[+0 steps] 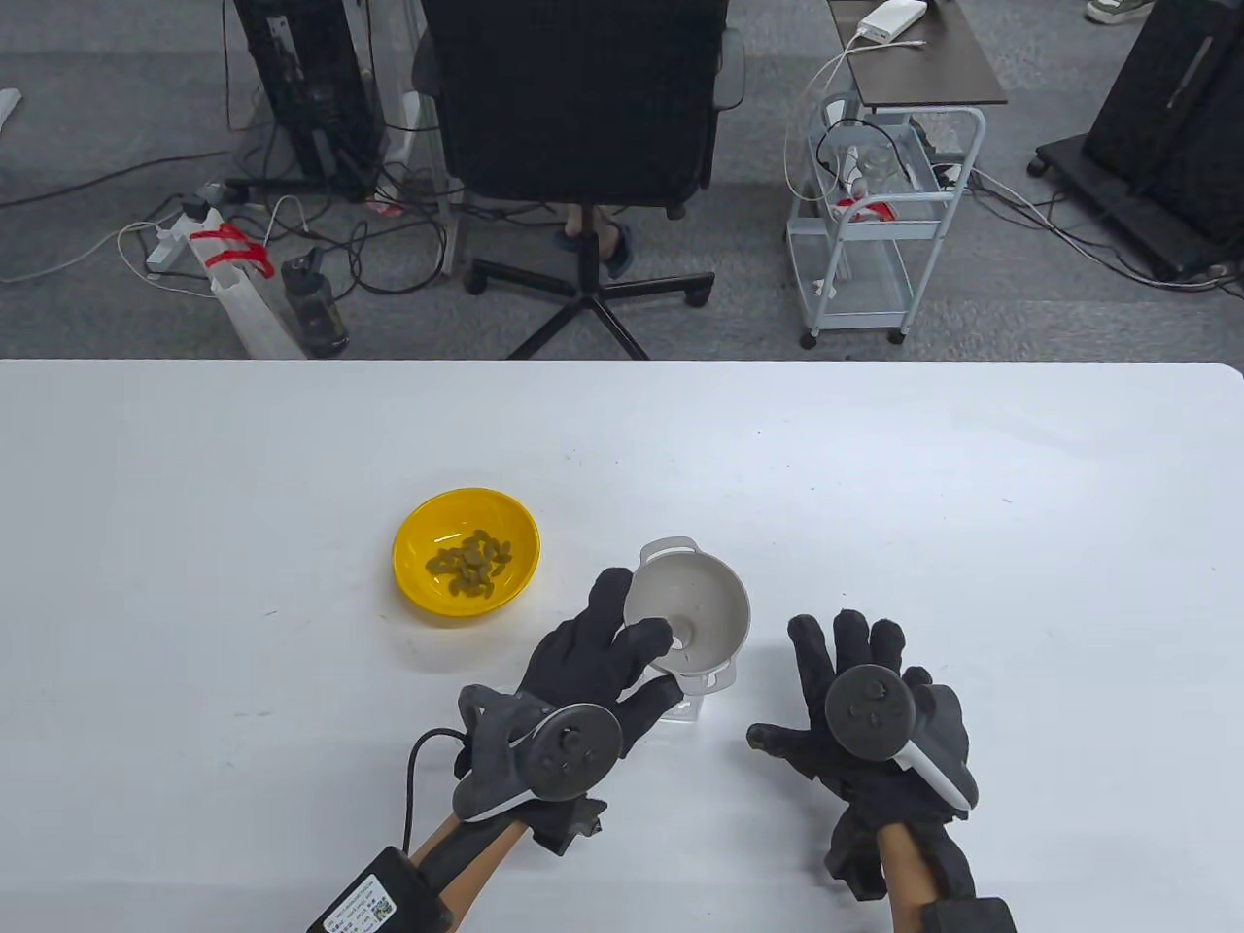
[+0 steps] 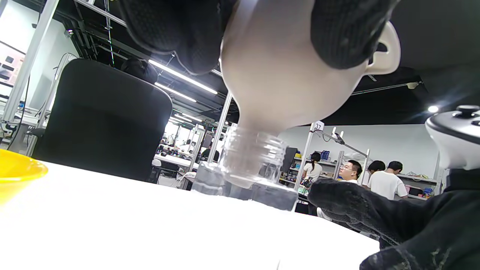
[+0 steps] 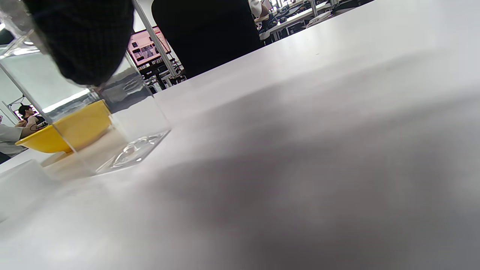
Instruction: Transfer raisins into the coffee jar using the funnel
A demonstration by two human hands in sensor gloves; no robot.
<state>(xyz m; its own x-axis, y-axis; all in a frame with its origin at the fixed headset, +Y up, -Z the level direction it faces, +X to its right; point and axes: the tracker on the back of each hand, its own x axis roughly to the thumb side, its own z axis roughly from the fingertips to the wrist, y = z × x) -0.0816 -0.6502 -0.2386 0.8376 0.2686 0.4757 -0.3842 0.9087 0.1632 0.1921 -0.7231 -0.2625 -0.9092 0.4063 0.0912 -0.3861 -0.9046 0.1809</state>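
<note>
Both my hands sit nearest: my left hand (image 1: 593,671) grips the funnel (image 1: 692,612), its spout in the coffee jar (image 2: 249,168); my right hand (image 1: 865,709) rests spread, holding nothing. Raisins (image 1: 470,563) lie in the yellow bowl (image 1: 413,573), left and beyond on the surface (image 1: 875,486), nearer my left.

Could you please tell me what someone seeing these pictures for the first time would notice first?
The bright yellow round bowl left of centre on the white table stands out, with a small heap of greenish-brown raisins inside. Just right of it, the black-gloved left hand holds a pale grey plastic funnel, its spout in the neck of a clear plastic jar. The right hand lies spread, fingers apart, beside the jar.
</note>
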